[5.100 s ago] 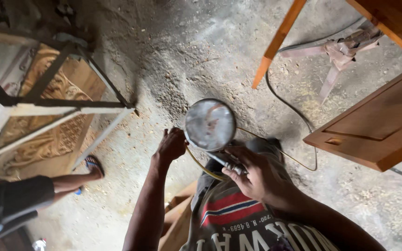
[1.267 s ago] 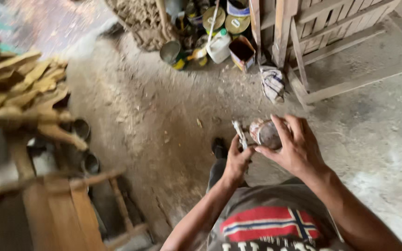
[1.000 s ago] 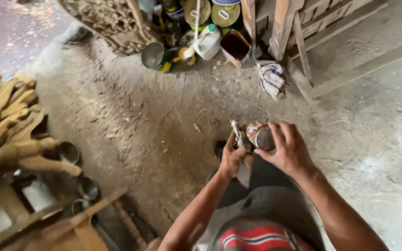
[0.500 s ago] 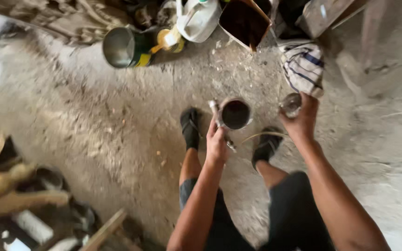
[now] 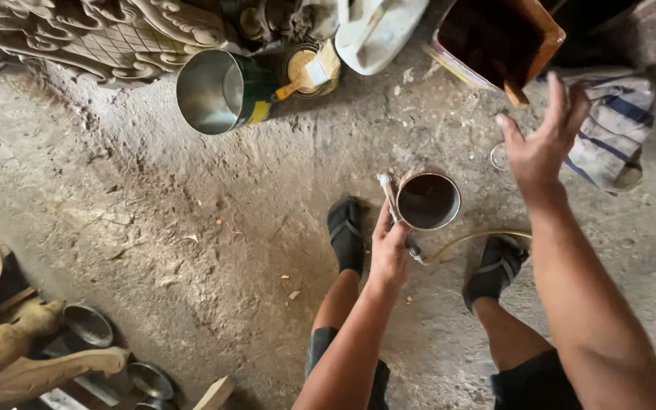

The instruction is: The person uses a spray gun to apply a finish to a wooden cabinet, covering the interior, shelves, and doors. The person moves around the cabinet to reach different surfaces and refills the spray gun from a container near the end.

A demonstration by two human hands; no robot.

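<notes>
My left hand (image 5: 389, 250) grips the handle of a spray gun (image 5: 400, 220) held low between my two sandalled feet. Its round metal cup (image 5: 428, 201) stands uncovered, with dark liquid inside. A thin hose (image 5: 474, 237) curls away from the gun toward my right foot. My right hand (image 5: 540, 140) is raised to the right of the cup, fingers spread and holding nothing. A small round lid (image 5: 499, 157) lies on the floor just beside that hand, next to a striped cloth (image 5: 609, 137).
A tipped metal can (image 5: 214, 91), a small tin with a brush (image 5: 309, 68), a white jug (image 5: 377, 30) and a brown box (image 5: 503, 42) line the far side. A carved wood panel (image 5: 100, 30) is top left; carved wooden legs (image 5: 9, 349) and tins (image 5: 89, 323) lie bottom left.
Both hands were at the gun's cup; my right hand lifted the lid off, carried it right and let go. The view has tilted down to the floor.
</notes>
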